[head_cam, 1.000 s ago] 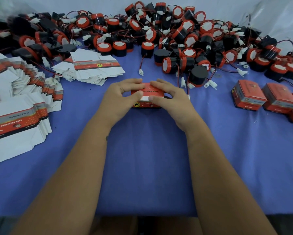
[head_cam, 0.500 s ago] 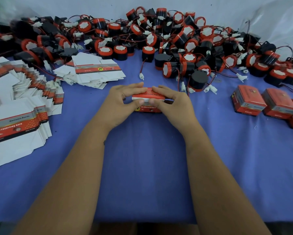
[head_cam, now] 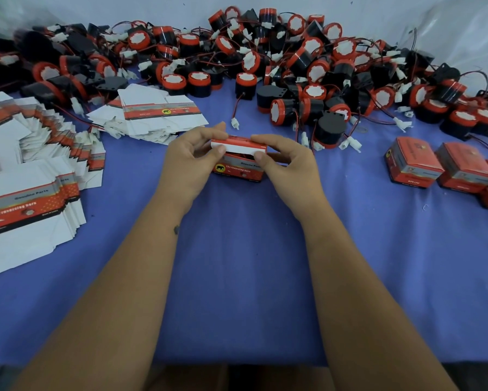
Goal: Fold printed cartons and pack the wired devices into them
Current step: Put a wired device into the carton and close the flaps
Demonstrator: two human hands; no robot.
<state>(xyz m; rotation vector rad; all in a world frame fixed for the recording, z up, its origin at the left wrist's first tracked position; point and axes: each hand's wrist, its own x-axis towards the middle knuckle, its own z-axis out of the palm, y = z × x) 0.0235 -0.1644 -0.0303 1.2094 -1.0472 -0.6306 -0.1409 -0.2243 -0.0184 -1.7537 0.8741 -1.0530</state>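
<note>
Fingers [head_cam: 217, 149] of the left hand [head_cam: 190, 159] and of the right hand [head_cam: 289, 162] are curled around one small red carton [head_cam: 238, 170] at the middle of the bench [head_cam: 237, 263], thumbs pinching its white top flap from either side. The carton stands on the blue cloth, and its near face reads "Genuine Parts" and "12v reversing horn" beside a yellow badge with a black animal on it.

Left of the hands lie two lots of flat cartons [head_cam: 25, 210]: a long fanned row along the left edge, its nearest blank showing the same two lines, and a smaller stack [head_cam: 155, 111] farther back; too many sheets to count.

To the right, three folded cartons [head_cam: 415, 165] sit in a row just beside one another, with the corner of a fourth at the edge of view.

Along the far side sprawls a heap of black and red wired devices [head_cam: 307, 69], dozens at least, with white plugs on red and black leads.
</note>
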